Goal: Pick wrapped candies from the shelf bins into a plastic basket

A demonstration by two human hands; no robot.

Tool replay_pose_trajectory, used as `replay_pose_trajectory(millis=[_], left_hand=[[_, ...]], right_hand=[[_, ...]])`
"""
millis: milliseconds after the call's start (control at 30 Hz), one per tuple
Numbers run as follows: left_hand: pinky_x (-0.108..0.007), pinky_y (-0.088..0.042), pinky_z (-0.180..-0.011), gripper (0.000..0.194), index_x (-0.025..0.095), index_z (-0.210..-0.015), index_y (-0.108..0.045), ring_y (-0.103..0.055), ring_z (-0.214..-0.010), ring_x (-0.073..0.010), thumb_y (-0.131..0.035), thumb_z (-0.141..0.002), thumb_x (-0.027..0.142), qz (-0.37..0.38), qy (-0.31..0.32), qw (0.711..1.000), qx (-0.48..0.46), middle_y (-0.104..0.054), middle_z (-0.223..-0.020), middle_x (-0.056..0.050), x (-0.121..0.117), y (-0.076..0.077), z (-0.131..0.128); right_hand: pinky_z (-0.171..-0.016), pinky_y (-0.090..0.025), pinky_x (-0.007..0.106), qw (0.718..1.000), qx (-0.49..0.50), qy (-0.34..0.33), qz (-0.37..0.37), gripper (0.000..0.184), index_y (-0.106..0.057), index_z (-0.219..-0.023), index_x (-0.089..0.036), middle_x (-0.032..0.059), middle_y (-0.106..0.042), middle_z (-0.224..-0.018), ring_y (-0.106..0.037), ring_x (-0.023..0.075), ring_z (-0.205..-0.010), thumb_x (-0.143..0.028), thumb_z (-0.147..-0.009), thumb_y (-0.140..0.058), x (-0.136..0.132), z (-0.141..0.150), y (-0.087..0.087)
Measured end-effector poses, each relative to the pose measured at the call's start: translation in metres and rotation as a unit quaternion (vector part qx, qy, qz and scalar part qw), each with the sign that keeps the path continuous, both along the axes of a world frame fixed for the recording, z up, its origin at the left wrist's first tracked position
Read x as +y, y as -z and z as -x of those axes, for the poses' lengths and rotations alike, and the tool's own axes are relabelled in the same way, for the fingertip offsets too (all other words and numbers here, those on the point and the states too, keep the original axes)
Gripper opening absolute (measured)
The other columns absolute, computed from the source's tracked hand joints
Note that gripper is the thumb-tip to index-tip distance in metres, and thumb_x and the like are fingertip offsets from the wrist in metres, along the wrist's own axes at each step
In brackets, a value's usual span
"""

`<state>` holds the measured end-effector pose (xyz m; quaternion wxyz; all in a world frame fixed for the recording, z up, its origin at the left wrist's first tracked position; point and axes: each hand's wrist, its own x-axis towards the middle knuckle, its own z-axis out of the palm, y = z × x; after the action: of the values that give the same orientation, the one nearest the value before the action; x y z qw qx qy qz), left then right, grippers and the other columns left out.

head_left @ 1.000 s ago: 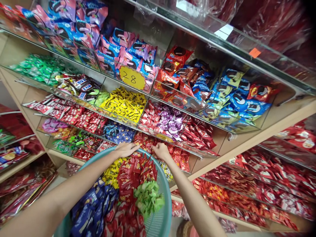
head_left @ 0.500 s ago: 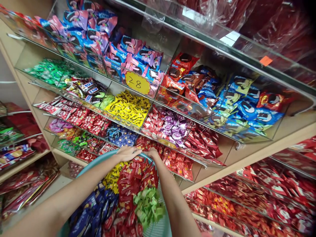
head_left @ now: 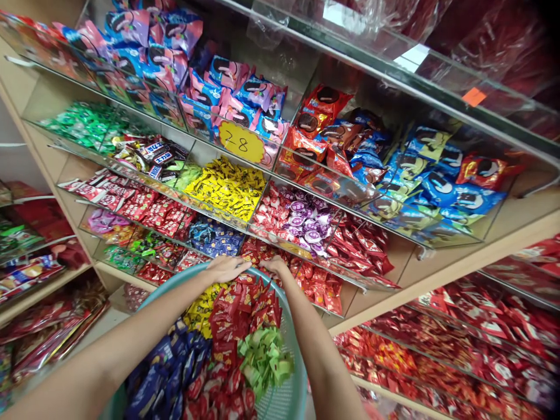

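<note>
A teal plastic basket (head_left: 286,392) sits low in front of me, filled with red, blue, yellow and green wrapped candies (head_left: 245,315). My left hand (head_left: 225,268) rests on the basket's far rim, fingers curled over it. Close beside it, my right hand (head_left: 275,265) reaches into the bin of red candy packets (head_left: 315,283) on the low shelf, its fingers bent down among the packets. What its fingers hold is hidden.
Clear-fronted shelf bins hold green, yellow (head_left: 227,186), purple-and-white (head_left: 301,219) and blue candies, with cookie packs above. A yellow price tag (head_left: 241,142) reads 28. More red packets fill the shelves at right (head_left: 459,338) and left.
My right hand has moved left, closer to my left hand at the basket's rim. The view has shifted slightly; the left hand stays on the rim.
</note>
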<state>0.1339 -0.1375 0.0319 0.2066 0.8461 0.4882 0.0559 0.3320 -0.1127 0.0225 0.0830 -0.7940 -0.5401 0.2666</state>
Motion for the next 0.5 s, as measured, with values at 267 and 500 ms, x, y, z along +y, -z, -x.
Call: replay_pose_trajectory(millis=[267,500], left_hand=[[-0.044,-0.039,-0.087,0.076,0.029,-0.106,-0.06,-0.055,-0.1,-0.0306,-0.004,-0.078,0.072,-0.004,0.006,1.0,0.002,-0.061,-0.11,-0.006,0.001,0.001,-0.001],[-0.04,-0.038,-0.09,0.076,0.03,-0.109,-0.059,-0.054,-0.104,-0.0278,-0.005,-0.078,0.072,0.034,0.013,0.999,-0.012,-0.06,-0.113,-0.005,0.004,-0.001,0.004]], right_hand=[[-0.053,-0.037,0.022,0.985,0.017,-0.048,-0.163,0.03,-0.051,-0.075,-0.02,-0.0003,-0.059,-0.069,-0.054,0.0138,-0.063,-0.046,-0.064,-0.06,-0.064,-0.005,-0.049],[-0.063,-0.037,0.027,0.943,-0.058,-0.248,-0.216,0.023,-0.046,-0.091,-0.021,0.0011,-0.059,-0.077,-0.055,0.0178,-0.071,-0.035,-0.074,-0.055,-0.141,0.033,-0.053]])
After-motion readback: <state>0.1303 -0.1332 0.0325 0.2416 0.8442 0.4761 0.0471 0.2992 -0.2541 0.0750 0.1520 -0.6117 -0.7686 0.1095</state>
